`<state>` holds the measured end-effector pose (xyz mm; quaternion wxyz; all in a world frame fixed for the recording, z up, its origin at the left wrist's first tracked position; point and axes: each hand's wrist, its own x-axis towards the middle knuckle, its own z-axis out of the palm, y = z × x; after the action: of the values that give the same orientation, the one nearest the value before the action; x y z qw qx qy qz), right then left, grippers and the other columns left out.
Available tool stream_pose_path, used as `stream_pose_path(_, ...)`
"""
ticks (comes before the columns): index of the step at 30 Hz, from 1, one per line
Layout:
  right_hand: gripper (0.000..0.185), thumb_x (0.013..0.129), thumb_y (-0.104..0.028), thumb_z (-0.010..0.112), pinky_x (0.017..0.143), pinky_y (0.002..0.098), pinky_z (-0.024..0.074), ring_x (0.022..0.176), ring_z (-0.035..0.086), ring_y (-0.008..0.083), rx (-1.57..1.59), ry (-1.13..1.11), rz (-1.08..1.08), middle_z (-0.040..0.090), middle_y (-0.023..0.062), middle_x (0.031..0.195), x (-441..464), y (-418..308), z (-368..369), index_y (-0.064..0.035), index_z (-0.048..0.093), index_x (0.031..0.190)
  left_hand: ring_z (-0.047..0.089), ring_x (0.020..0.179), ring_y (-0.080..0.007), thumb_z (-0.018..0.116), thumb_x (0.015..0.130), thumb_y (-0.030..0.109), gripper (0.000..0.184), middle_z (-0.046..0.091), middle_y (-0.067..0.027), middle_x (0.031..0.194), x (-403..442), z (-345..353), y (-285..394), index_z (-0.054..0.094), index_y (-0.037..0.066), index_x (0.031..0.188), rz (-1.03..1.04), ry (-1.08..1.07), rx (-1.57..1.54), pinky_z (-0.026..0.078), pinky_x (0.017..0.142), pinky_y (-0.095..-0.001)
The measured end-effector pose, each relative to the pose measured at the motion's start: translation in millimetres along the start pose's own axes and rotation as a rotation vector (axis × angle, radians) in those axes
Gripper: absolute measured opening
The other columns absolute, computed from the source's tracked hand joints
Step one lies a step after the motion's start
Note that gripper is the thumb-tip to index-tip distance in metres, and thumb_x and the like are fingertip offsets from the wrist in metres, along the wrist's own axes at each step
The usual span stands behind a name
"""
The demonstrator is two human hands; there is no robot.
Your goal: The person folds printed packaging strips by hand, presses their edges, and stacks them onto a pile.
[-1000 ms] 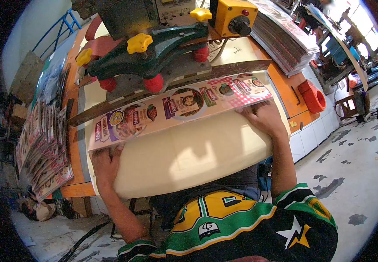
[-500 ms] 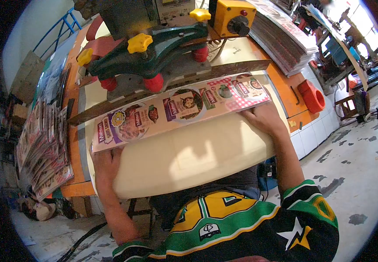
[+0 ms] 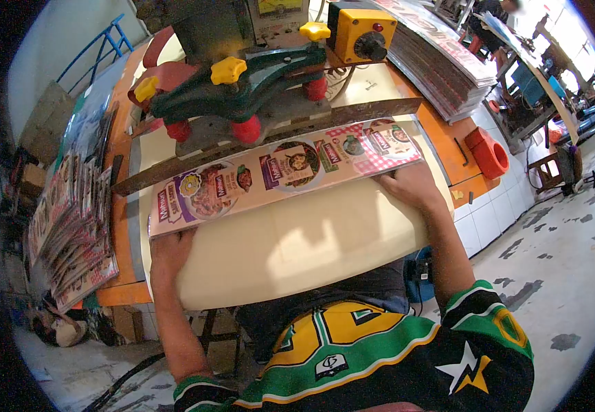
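Observation:
A long printed strip [image 3: 290, 168] with food pictures and a checked pattern lies slanted along a metal bar [image 3: 132, 182] on the cream work surface [image 3: 284, 254]. My left hand [image 3: 170, 254] is at the strip's near left corner, its fingertips partly hidden under the edge. At the near right corner, my right hand [image 3: 411, 183] grips the strip's edge, thumb pointing inward. Above the bar stands a dark green press clamp [image 3: 242, 86] with yellow knobs and red feet.
Stacked printed sheets lean at the left [image 3: 74, 226], and another pile [image 3: 438, 62] stands at the back right. A yellow control box [image 3: 363, 36], a red tape dispenser-like object [image 3: 486, 152] and a hex key [image 3: 461, 151] are nearby. A person [image 3: 493, 24] is in the far background.
The strip's right end has shifted slightly left and its left end slightly toward me, with both hands still at its corners. The view has tilted a little.

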<state>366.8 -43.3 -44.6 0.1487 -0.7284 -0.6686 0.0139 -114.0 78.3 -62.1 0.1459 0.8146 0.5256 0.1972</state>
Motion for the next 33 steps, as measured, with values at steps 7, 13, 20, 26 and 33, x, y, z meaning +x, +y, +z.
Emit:
stream_pose_path(7,0.057,0.093,-0.053,0.056,0.112,0.0445,0.0372,0.132,0.048,0.0386,0.008,-0.046,0.080,0.056,0.0191,0.141,-1,-1,3,-0.0127,0.062,0.132,0.040,0.138,-0.0399,0.056,0.096,0.042,0.058,0.048,-0.0210,0.147,-4,10,-26,0.051,0.006,0.141,-0.081,-0.104,0.181,0.028,0.117,-0.0497)
stream_pose_path(13,0.063,0.092,-0.054,0.055,0.117,0.0438,0.0303,0.135,0.047,0.0349,-0.013,0.045,0.110,0.055,0.0170,0.143,-4,-14,0,-0.0112,0.058,0.137,0.041,0.137,-0.0410,0.057,0.095,0.041,0.057,0.049,-0.0204,0.147,-6,17,-30,0.053,0.006,0.140,-0.097,-0.037,0.238,0.029,0.116,-0.0500)
stream_pose_path(20,0.054,0.093,-0.048,0.056,0.114,0.0460,0.0333,0.133,0.046,0.0398,0.032,-0.032,-0.002,0.054,0.0202,0.143,4,-4,1,-0.0118,0.061,0.133,0.045,0.134,-0.0410,0.065,0.091,0.024,0.055,0.050,-0.0228,0.145,2,2,-13,0.050,0.003,0.139,-0.037,-0.109,0.098,0.033,0.116,-0.0461)
stream_pose_path(26,0.050,0.095,-0.047,0.053,0.114,0.0462,0.0339,0.133,0.048,0.0390,0.015,0.004,-0.086,0.055,0.0190,0.141,10,-10,12,-0.0138,0.062,0.132,0.051,0.125,-0.0426,0.066,0.086,0.028,0.049,0.057,-0.0207,0.134,12,11,4,0.060,0.005,0.129,0.154,0.060,0.199,0.038,0.109,-0.0499)
stream_pose_path(33,0.051,0.096,-0.050,0.051,0.114,0.0463,0.0351,0.132,0.050,0.0379,-0.060,0.047,-0.029,0.058,0.0177,0.139,9,-17,17,-0.0139,0.063,0.131,0.049,0.127,-0.0442,0.070,0.082,0.027,0.059,0.055,-0.0233,0.135,14,27,-5,0.055,0.004,0.134,0.214,0.140,0.173,0.037,0.110,-0.0534)
